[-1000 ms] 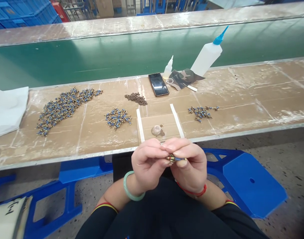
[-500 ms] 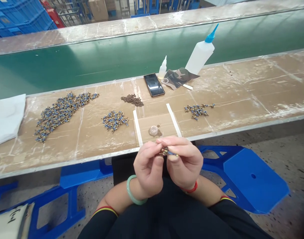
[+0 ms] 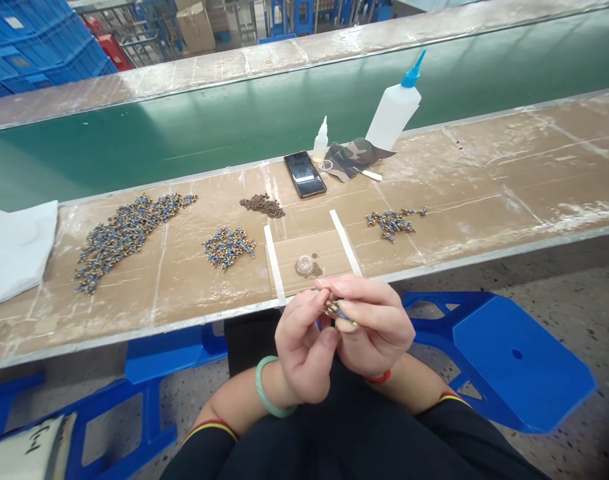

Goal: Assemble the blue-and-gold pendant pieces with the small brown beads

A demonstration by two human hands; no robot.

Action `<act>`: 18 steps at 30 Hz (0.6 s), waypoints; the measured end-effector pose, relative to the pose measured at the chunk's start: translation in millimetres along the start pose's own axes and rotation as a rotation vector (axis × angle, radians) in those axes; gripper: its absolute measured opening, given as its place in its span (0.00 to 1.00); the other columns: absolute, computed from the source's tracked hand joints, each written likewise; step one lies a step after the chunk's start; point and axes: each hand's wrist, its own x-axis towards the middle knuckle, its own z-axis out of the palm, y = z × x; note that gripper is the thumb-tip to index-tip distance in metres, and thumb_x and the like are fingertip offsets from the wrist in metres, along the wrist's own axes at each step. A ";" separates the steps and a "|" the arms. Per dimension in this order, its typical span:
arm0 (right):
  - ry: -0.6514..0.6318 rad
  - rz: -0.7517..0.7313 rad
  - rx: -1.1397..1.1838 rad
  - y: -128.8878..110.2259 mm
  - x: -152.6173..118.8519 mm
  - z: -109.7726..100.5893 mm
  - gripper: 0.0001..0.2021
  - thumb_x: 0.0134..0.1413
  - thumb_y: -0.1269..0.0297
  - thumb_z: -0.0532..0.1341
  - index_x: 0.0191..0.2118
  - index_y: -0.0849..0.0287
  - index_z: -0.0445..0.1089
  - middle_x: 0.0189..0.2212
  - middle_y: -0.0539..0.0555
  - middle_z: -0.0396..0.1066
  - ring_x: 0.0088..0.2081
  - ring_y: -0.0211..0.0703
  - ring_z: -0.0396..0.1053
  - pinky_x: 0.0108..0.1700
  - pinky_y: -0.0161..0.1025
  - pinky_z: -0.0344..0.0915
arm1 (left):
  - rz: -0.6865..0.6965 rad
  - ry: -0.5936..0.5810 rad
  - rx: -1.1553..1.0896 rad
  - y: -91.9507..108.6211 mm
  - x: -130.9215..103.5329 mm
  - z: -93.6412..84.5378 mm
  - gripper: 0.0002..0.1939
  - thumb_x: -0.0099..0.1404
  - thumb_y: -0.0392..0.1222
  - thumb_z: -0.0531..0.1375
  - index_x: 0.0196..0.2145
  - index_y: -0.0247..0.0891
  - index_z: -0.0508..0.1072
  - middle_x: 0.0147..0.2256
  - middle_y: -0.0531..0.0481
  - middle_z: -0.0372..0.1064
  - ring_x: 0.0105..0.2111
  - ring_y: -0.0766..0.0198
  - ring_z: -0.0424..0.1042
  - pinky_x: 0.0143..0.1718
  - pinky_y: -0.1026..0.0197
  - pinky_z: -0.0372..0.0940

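Note:
Both hands meet just in front of the table edge. My right hand [image 3: 377,323] pinches a small blue and gold piece [image 3: 343,315] between thumb and fingers. Against the piece's left end, my left hand [image 3: 307,347] is closed, its fingertips partly hiding what they grip. Beyond them on the table lie a small round dish [image 3: 304,265] between two white strips, a small pile of blue and gold pieces [image 3: 228,247], a larger pile [image 3: 127,233] at the left, another small group [image 3: 390,223] at the right, and a heap of small brown parts [image 3: 263,205].
Behind the dish lie a phone [image 3: 305,175], a small dropper bottle [image 3: 321,140], a camouflage cloth [image 3: 357,159], a white-handled tool [image 3: 372,175] and a large white bottle [image 3: 394,113] with a blue nozzle. White sheeting [image 3: 17,253] covers the left end. Blue stools [image 3: 522,360] stand below the table.
The view has shifted slightly. My hands remain together, and the blue and gold piece has tilted, its right end lower. My left thumb has moved a little right and down.

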 end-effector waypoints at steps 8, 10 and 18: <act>0.030 -0.169 -0.062 -1.5 9.3 1.8 0.17 0.67 0.66 0.65 0.58 0.46 0.76 0.41 0.53 0.81 0.43 0.48 0.83 0.39 0.47 0.85 | -0.047 -0.058 -0.085 -3.4 -4.8 -0.5 0.25 0.73 0.44 0.61 0.66 0.53 0.72 0.49 0.46 0.79 0.49 0.58 0.77 0.57 0.55 0.73; 0.018 -0.196 -0.062 -0.4 10.3 0.6 0.17 0.66 0.67 0.65 0.58 0.48 0.76 0.40 0.53 0.81 0.43 0.49 0.83 0.38 0.47 0.85 | -0.063 -0.063 -0.108 -4.7 -6.7 -0.2 0.26 0.72 0.45 0.62 0.66 0.54 0.71 0.53 0.47 0.77 0.53 0.57 0.75 0.60 0.55 0.71; -0.005 -0.191 -0.093 7.1 5.7 -5.0 0.12 0.63 0.66 0.67 0.50 0.43 0.79 0.39 0.50 0.81 0.41 0.50 0.83 0.35 0.48 0.83 | -0.162 -0.104 -0.184 -2.7 -10.5 -2.2 0.26 0.71 0.49 0.64 0.66 0.56 0.71 0.55 0.45 0.75 0.56 0.53 0.74 0.62 0.49 0.71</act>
